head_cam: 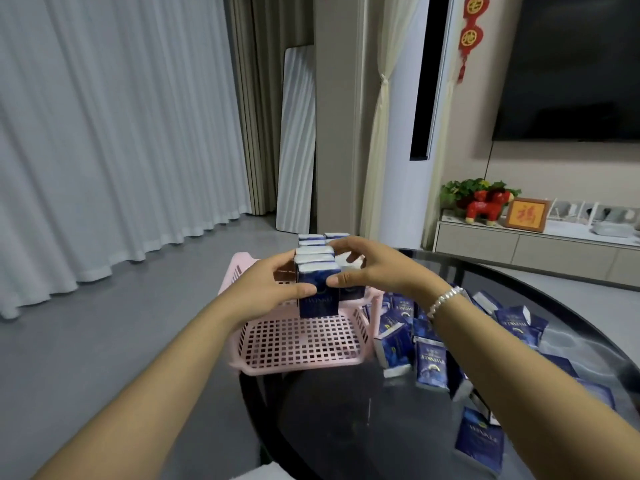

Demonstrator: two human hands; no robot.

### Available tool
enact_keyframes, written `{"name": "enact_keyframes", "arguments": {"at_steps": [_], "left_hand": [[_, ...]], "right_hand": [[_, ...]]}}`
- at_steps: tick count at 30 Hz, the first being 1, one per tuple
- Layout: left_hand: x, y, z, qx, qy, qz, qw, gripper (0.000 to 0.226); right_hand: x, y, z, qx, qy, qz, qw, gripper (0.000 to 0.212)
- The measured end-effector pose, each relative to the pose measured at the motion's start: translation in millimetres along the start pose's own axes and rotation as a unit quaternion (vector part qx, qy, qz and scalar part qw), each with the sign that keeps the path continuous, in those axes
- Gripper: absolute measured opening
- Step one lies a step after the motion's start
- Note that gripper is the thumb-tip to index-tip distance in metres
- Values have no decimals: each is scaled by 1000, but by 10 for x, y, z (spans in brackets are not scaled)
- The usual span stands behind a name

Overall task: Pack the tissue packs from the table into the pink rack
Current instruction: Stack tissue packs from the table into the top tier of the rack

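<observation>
— Forearms came up from the near edge of the frame, both bare, the right one with a beaded bracelet [444, 299] at the wrist. What did the hands have?

— A row of upright tissue packs [317, 285], dark blue with white tops. The left hand [268, 289] curled round the row's left side, thumb across the front pack; the right hand [372, 268] gripped the right side, thumb meeting the same front pack.

— And where was the row?

— Inside the pink rack [304, 344], toward its far end. More packs stood behind it. I couldn't tell whether the row rested on the rack's grid floor or hung just above it.

— Where was the rack?

— At the left edge of the round dark glass table [363, 427], partly overhanging it.

— Anything else on the table?

— Loose packs [431, 365] lay heaped just right of the rack, spreading toward the right edge, some flat, some tilted.
</observation>
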State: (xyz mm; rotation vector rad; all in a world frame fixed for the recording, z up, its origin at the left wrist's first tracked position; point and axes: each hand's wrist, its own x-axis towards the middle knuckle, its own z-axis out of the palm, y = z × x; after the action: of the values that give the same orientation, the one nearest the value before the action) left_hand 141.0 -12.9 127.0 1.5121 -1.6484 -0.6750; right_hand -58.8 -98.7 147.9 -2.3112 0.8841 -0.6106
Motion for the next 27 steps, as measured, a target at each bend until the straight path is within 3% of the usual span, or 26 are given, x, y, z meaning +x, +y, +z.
{"name": "enact_keyframes", "arguments": {"at_steps": [11, 23, 27], "left_hand": [[415, -239, 157, -18, 8, -33, 999, 69], [498, -290, 248, 147, 31, -11, 989, 65], [454, -281, 297, 183, 15, -6, 983, 77]], "right_hand": [[528, 271, 96, -122, -13, 61, 991, 65], [497, 225, 153, -163, -7, 79, 983, 66], [476, 206, 155, -176, -7, 76, 981, 65]]}}
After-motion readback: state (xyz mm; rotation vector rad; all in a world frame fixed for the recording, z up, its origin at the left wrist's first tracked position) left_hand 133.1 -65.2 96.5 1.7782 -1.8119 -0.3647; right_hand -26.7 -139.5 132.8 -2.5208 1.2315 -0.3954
